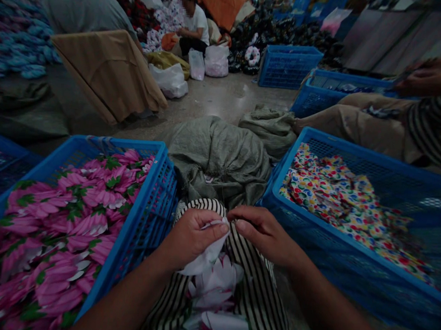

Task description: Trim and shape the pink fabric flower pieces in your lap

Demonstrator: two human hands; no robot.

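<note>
My left hand [197, 236] is closed around a white fabric piece [205, 256], thumb and forefinger pinching its upper tip. Close by on the right, my right hand [261, 232] has its thumb and fingers pinched together beside that tip. Whatever lies between those fingers is too small to make out. Below the hands, white fabric pieces with pink and green edges [216, 287] rest on striped black-and-white cloth [261, 292] over my lap.
A blue crate [137, 214] of pink and green petal-shaped pieces stands at left. Another blue crate [328, 231] holds colourful printed fabric at right. A grey-green sack [217, 150] lies ahead. A person in striped clothing [435, 128] sits at right; others sit farther back.
</note>
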